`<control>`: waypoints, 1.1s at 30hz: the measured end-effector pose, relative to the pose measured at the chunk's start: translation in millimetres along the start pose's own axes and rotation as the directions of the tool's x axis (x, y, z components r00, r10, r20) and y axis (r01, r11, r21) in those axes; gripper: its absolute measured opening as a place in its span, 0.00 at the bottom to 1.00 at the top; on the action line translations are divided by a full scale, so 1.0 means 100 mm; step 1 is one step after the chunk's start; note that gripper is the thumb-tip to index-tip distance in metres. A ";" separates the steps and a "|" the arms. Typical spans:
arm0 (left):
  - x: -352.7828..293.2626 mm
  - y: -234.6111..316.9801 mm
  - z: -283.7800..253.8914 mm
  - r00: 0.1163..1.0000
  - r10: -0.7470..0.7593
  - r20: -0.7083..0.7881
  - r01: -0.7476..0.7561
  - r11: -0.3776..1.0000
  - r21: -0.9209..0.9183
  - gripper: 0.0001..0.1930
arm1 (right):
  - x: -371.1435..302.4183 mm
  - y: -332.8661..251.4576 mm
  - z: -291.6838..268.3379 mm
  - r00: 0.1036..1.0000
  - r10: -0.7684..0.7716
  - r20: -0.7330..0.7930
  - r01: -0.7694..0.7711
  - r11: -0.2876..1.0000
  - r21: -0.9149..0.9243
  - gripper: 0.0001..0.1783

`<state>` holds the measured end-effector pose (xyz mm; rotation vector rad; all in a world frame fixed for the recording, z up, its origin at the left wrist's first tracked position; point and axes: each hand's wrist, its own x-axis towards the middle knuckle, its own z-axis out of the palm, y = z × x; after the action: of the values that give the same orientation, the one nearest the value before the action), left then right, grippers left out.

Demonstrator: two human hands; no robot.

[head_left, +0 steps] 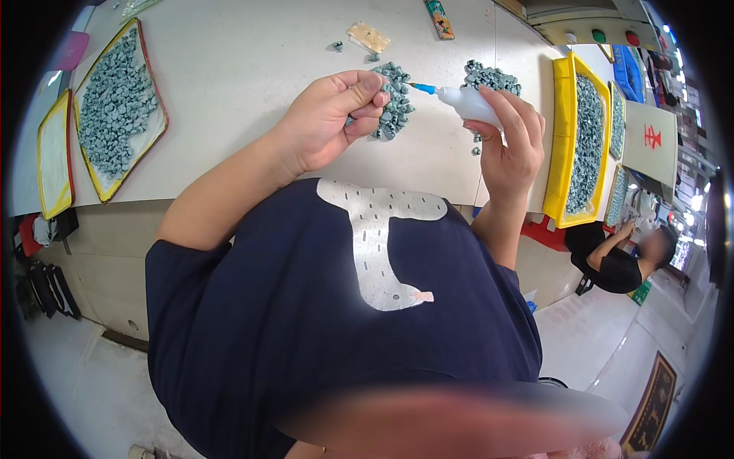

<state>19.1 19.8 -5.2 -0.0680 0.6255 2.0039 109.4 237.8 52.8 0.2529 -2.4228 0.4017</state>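
My right hand (pixel 514 136) is wrapped round a white squeeze bottle (pixel 468 105) with a blue needle tip. The bottle lies tilted in the air, its thin nozzle pointing left toward my left hand (pixel 344 107). The left fingers are pinched together; what they hold, if anything, is hidden by the fingertips. Just behind and below them on the table is a pile of small grey-green pieces (pixel 395 115). A second pile of the same pieces (pixel 489 75) sits beyond the bottle to the right, with a few loose ones near it.
A yellow-edged tray (pixel 157 126) of grey-green pieces lies at the left, beside another yellow-rimmed tray (pixel 55 157). At the right stands a deep yellow bin (pixel 562 145) full of pieces. A beige scrap (pixel 368 37) and a colourful strip (pixel 439 19) lie at the back. Another person (pixel 612 256) is far right.
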 end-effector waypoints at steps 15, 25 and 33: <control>0.01 -0.02 0.03 0.998 0.064 -0.015 -0.064 0.997 0.034 0.09 | 0.02 -0.06 -0.09 0.999 0.005 0.049 0.000 0.995 -0.099 0.19; 0.00 -0.03 0.07 0.994 0.067 -0.081 -0.064 0.997 0.040 0.08 | 0.03 -0.09 -0.12 0.998 -0.022 0.062 0.029 0.992 -0.121 0.19; -0.01 -0.02 0.11 0.996 0.054 -0.073 -0.045 0.991 0.124 0.08 | 0.05 -0.12 -0.13 0.995 -0.046 0.086 0.058 0.986 -0.153 0.19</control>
<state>23.3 24.3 4.0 -0.0559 0.8042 2.0139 116.3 230.4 68.2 0.2680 -2.5075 0.1804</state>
